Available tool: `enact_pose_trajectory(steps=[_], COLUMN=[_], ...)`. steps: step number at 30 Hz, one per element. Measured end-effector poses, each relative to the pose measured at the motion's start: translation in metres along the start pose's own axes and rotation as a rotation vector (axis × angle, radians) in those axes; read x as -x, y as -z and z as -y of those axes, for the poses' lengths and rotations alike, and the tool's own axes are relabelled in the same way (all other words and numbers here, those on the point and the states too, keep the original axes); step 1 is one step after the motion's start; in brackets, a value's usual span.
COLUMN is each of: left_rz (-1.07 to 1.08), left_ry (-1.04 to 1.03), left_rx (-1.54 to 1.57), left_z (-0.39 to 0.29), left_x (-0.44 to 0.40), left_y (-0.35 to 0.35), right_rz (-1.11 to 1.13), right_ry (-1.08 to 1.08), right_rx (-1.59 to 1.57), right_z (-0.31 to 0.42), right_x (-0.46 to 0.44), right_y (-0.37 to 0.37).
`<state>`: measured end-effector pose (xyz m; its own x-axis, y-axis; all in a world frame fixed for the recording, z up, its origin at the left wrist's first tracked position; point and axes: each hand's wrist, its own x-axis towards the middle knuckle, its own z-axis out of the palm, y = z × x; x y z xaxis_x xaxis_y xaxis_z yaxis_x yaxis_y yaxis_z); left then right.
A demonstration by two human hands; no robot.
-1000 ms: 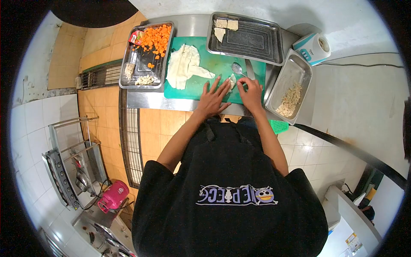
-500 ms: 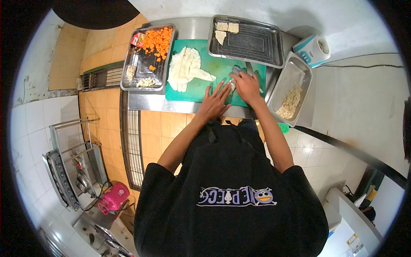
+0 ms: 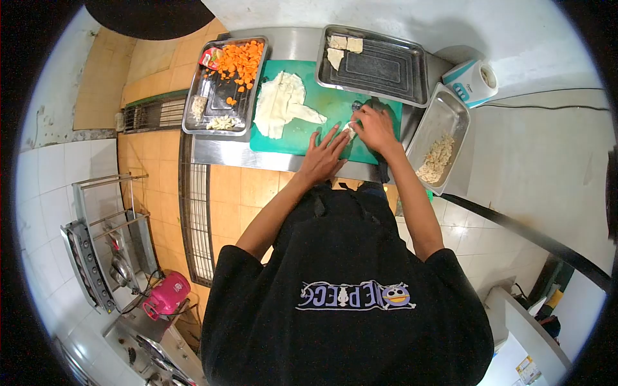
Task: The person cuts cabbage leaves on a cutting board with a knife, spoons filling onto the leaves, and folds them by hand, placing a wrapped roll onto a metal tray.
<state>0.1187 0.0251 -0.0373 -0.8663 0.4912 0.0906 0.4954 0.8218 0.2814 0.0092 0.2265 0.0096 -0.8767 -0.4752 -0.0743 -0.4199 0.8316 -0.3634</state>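
A green cutting board lies on a metal table in front of me. My left hand rests on it with fingers spread, the fingertips at a small pale piece of dough. From the other side my right hand pinches this piece, its fingers bent down over the board. To the left of my hands is a large, torn-edged dough sheet. A small dark object shows just beyond my right fingertips; what it is I cannot make out.
A tray at left holds chopped carrots, a red packet and pale chopped bits. Behind the board, another tray carries a few dough pieces. At right stand a deep pan with crumbly food and a tissue pack.
My right hand has shifted slightly, its fingertips now closer in on the small dough piece. The blade seen beside it before is now mostly hidden. My left hand stays nearly in place.
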Motion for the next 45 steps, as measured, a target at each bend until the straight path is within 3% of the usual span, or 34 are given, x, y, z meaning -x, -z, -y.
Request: enact_pose_trajectory(steps=[10,12,24,39,41,45], left_rz=[-0.009,-0.009,-0.088,-0.175,-0.187,-0.267], left_ry=[0.005,0.008,0.006,0.027,0.131,0.15], left_rx=[0.021,0.025,0.044,0.098,0.176,0.142], left_z=[0.002,0.002,0.001,0.012,0.013,0.013], left_x=[0.0,0.0,0.004,0.008,0.007,-0.002], left_y=[-0.002,-0.002,-0.001,-0.008,-0.004,0.006], right_rz=[0.063,-0.046,-0.198,-0.35,-0.348,-0.318], right_ry=[-0.133,-0.106,-0.094,0.048,0.058,0.084], right_rx=[-0.293,-0.355,-0.602,-0.44,-0.397,-0.291], right_z=[0.009,0.009,0.021,0.035,0.035,0.039], right_x=[0.005,0.009,0.02,0.037,0.04,0.048], right_y=[-0.004,-0.008,-0.017,-0.033,-0.035,-0.038])
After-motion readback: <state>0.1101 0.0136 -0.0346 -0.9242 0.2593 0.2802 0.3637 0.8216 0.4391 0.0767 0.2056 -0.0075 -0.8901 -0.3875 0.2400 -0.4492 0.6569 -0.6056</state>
